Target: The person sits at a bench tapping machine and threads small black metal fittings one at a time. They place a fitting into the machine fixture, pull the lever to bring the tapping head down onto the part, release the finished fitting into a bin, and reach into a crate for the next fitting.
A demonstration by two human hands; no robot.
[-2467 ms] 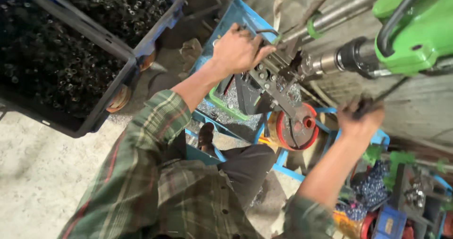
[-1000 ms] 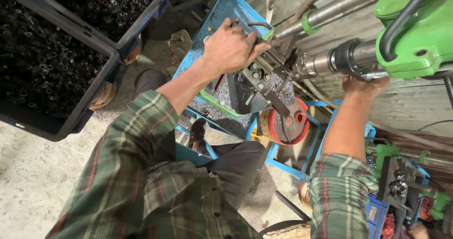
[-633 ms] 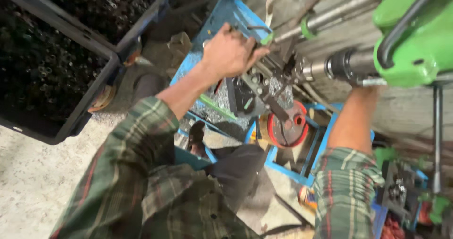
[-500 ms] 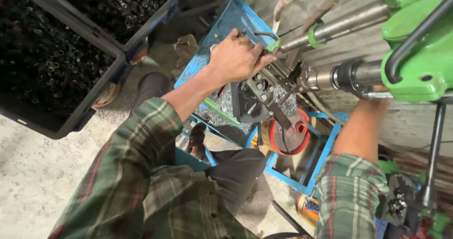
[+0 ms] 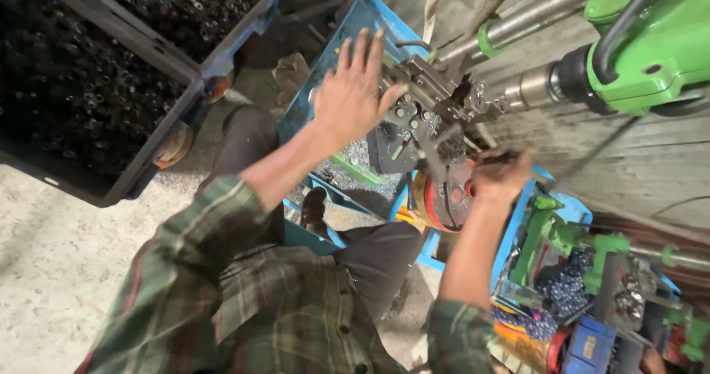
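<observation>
Left hand (image 5: 353,100) spread on metal fixture (image 5: 429,104), right hand (image 5: 499,176) gripping dark handle (image 5: 497,155), green drill press (image 5: 651,38)

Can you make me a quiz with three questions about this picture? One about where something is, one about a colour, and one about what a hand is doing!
1. Where is the big dark plastic crate full of small metal parts?
A. at the top left, on the floor
B. on the person's lap
C. on top of the machine

2. What colour is the painted metal drill machine head?
A. yellow
B. green
C. white

3. What is the left hand doing?
A. closed in a tight fist
B. fingers spread open, against the grey metal clamp fixture
C. resting on the floor

Answers:
1. A, the crate sits on the pale floor at the upper left.
2. B, its housing is bright green.
3. B, the fingers fan out beside the fixture, while the right hand is curled around something dark near the red round disc.
</observation>
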